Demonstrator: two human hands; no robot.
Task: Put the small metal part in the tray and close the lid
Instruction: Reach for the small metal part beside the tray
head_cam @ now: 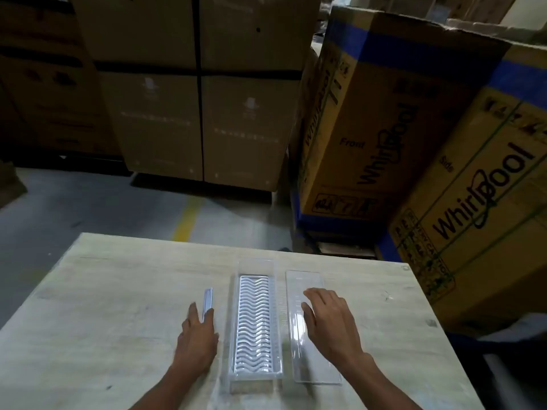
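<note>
A long clear plastic tray (255,327) with wavy white slots lies lengthwise in the middle of the pale wooden table (103,321). Its clear flat lid (310,368) lies beside it on the right. A thin metal strip (207,301) lies on the table left of the tray. My left hand (198,335) rests by the strip's near end, thumb and fingers touching it on either side. My right hand (328,318) lies spread on top of the lid, fingers apart.
Large cardboard appliance boxes (414,137) with blue tape stand close past the table's far right corner. More stacked boxes (201,93) stand behind, across a grey floor with a yellow line (186,217). The table's far edge runs just beyond the tray.
</note>
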